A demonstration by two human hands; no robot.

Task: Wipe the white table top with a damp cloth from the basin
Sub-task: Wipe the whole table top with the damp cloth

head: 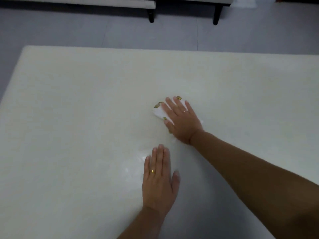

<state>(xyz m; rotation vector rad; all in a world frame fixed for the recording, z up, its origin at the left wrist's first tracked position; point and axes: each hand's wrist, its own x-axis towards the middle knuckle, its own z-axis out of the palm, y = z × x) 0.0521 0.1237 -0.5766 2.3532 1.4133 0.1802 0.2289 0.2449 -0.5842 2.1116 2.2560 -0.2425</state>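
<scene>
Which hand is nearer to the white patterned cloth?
Right. The right hand presses flat on the cloth, covering most of it; the left hand rests flat on the table top, apart from the cloth, closer to the person.

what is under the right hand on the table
A white cloth with greenish-gold patches, pressed on the white table top by the right hand. Only its edges show past the fingers; the rest is covered.

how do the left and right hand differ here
The right hand presses on the cloth; the left hand lies on the bare table. The right hand reaches farther out across the table, the left hand sits nearer the person. The left hand wears a gold ring, the right hand a thin pale ring. Both lie palm down with straight fingers.
</scene>
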